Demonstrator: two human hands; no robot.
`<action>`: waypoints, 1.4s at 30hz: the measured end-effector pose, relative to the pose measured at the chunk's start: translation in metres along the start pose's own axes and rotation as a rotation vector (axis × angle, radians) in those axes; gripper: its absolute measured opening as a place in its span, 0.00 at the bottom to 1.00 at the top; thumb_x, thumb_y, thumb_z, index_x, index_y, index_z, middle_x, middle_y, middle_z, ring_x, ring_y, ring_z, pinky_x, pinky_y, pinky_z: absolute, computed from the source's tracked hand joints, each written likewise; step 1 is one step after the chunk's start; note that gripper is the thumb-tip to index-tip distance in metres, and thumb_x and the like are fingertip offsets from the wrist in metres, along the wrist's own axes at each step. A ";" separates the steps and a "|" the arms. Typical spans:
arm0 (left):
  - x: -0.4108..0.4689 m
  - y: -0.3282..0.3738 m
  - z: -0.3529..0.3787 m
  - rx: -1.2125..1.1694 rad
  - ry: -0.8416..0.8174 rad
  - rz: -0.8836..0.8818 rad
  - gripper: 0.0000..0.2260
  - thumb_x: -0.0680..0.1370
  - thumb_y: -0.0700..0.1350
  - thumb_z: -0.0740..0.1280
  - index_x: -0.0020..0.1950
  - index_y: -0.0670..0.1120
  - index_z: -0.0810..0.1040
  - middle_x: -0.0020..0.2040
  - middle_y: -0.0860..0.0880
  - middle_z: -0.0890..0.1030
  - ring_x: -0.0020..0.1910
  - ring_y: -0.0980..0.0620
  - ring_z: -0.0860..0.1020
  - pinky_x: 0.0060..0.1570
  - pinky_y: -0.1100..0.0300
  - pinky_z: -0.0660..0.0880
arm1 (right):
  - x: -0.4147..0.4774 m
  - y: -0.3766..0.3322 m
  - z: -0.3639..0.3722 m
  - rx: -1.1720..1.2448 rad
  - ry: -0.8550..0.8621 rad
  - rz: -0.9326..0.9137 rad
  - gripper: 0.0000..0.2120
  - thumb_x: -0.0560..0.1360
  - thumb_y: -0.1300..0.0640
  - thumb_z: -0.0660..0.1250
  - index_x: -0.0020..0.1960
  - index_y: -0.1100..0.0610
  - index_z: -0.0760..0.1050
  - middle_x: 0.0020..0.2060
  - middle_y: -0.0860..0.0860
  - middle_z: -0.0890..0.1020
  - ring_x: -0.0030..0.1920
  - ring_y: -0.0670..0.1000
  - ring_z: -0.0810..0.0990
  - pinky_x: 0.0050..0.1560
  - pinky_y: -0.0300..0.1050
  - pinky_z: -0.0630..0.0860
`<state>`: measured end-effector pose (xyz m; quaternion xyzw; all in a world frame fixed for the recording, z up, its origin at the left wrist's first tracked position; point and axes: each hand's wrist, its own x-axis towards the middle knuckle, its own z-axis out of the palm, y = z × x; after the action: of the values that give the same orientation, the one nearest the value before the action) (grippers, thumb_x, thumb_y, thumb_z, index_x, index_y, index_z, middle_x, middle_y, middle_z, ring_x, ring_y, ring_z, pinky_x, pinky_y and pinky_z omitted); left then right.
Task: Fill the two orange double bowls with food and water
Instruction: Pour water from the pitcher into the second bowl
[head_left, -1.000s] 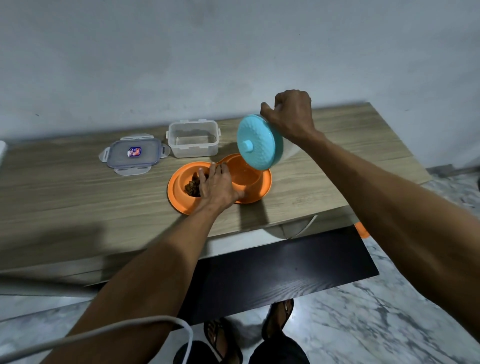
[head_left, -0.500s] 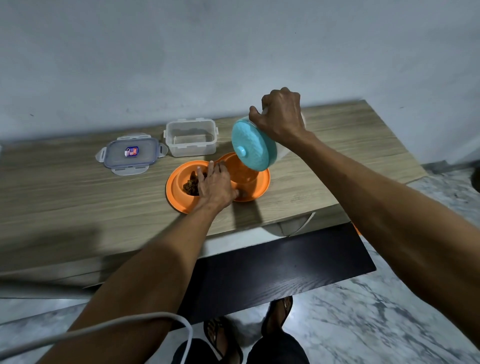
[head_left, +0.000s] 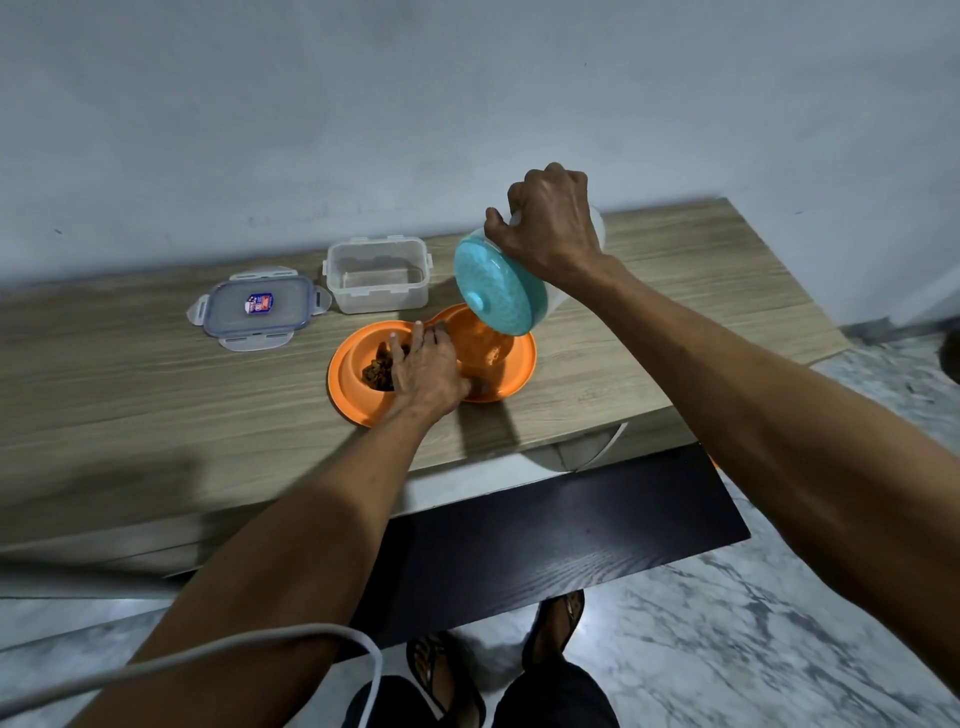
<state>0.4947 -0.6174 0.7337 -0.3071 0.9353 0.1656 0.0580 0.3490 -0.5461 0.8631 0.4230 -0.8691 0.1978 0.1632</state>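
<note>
An orange double bowl (head_left: 347, 387) sits on the wooden table (head_left: 156, 395), near its front edge. Its left cup holds brown food (head_left: 378, 370). My left hand (head_left: 423, 371) lies flat across the middle of the bowl, fingers spread, pressing it down. My right hand (head_left: 550, 228) grips a clear jug with a teal lid (head_left: 493, 291), tipped steeply over the bowl's right cup (head_left: 480, 343). The jug's body is mostly hidden behind my hand. Only one orange bowl is visible.
An empty clear plastic container (head_left: 378, 274) stands behind the bowl, with its clip-on lid (head_left: 258, 310) lying to the left. A dark low shelf (head_left: 545, 535) juts out below the table's front edge. A white cable (head_left: 208, 654) crosses the lower left. My sandalled feet stand on marble floor.
My right hand has tipped the teal-lidded jug further and lowered it closer over the right cup. My left hand stays on the bowl.
</note>
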 end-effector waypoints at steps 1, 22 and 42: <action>0.000 0.000 0.000 -0.002 -0.001 0.002 0.43 0.72 0.56 0.72 0.78 0.39 0.56 0.77 0.42 0.62 0.79 0.44 0.51 0.75 0.40 0.42 | 0.000 0.000 0.000 -0.006 0.001 -0.004 0.19 0.76 0.47 0.62 0.38 0.61 0.81 0.38 0.57 0.82 0.49 0.58 0.78 0.57 0.50 0.67; 0.000 0.003 -0.003 0.035 -0.006 -0.018 0.36 0.73 0.50 0.71 0.75 0.39 0.61 0.75 0.42 0.66 0.79 0.43 0.52 0.75 0.41 0.43 | 0.002 -0.009 -0.002 -0.073 0.001 -0.090 0.19 0.76 0.48 0.61 0.41 0.62 0.81 0.40 0.57 0.82 0.49 0.58 0.77 0.56 0.51 0.66; 0.001 0.004 -0.002 0.039 -0.006 -0.022 0.38 0.73 0.50 0.72 0.77 0.40 0.58 0.76 0.42 0.65 0.79 0.43 0.53 0.76 0.41 0.43 | 0.001 -0.010 0.003 -0.054 0.016 -0.142 0.19 0.77 0.48 0.61 0.41 0.63 0.80 0.39 0.57 0.81 0.48 0.57 0.76 0.55 0.51 0.65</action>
<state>0.4914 -0.6158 0.7361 -0.3158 0.9348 0.1476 0.0686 0.3562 -0.5538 0.8629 0.4774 -0.8407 0.1654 0.1951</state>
